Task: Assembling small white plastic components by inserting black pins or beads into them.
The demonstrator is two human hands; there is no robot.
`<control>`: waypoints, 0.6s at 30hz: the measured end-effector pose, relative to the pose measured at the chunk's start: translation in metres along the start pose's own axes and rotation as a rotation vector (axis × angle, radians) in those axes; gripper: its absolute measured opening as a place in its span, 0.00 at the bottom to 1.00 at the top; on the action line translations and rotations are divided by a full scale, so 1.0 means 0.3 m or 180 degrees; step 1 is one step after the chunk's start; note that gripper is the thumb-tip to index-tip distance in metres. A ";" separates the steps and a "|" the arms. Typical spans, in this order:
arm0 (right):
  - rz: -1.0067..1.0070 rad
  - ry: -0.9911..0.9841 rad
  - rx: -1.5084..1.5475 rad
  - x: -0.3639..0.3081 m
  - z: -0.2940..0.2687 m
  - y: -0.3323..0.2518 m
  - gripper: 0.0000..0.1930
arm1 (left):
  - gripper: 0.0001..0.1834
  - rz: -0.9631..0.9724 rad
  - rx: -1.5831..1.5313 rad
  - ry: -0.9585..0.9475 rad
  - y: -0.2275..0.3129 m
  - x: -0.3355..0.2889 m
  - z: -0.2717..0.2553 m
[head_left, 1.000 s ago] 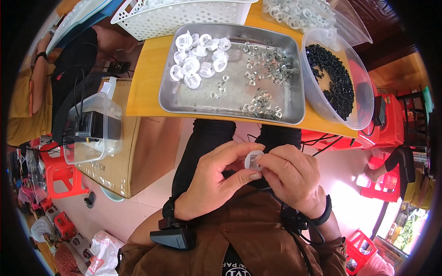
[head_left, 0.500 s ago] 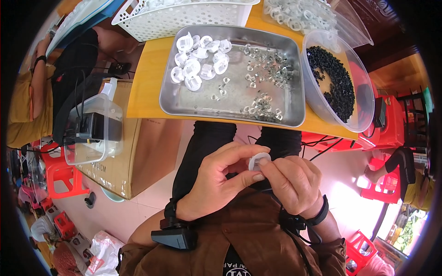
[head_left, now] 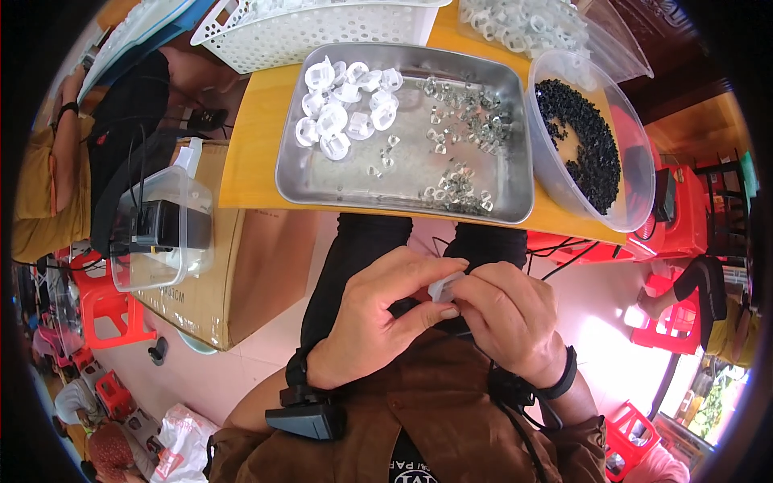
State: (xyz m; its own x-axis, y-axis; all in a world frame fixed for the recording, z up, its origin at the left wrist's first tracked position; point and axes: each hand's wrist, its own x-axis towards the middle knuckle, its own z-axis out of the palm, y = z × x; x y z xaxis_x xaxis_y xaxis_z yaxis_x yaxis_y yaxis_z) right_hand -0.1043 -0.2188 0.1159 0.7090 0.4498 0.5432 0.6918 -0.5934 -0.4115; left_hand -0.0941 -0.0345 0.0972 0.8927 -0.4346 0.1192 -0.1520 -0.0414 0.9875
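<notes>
A round white plastic piece (head_left: 441, 288) is pinched at its rim between the thumb and forefinger of my left hand (head_left: 382, 299). My right hand (head_left: 511, 315) presses its fingertips against the piece's other side; whether a small part lies under them is hidden. Both hands are above my lap, just short of the table edge. Beyond them stands a metal tray (head_left: 346, 187). At its left lies a heap of similar white round pieces (head_left: 332, 119); small clear glinting clips (head_left: 457, 189) are scattered over its right half.
Right of the tray is a clear oval tub (head_left: 636, 161) of small black parts (head_left: 597, 153). A white perforated basket (head_left: 322, 32) and a container of translucent rings (head_left: 527, 28) stand behind. A cardboard box (head_left: 266, 266) with a clear bin (head_left: 187, 233) is at left. Another person (head_left: 56, 177) sits there.
The white piece has tilted more edge-on, and my right fingers have closed further over it. Both hands have shifted very slightly left. The tray's contents look the same.
</notes>
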 end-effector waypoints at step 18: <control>0.1214 0.0174 0.0172 0.059 -0.187 0.054 0.15 | 0.14 -0.1052 -0.1547 0.0370 -0.037 0.005 -0.020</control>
State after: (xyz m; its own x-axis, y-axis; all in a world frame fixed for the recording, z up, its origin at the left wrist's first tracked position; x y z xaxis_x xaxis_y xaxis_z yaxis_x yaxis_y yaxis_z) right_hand -0.0881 -0.2580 0.1600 0.9094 0.1664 0.3812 0.3870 -0.6746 -0.6286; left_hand -0.0886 -0.0293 0.0871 0.9043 -0.3665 -0.2188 0.3287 0.2706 0.9049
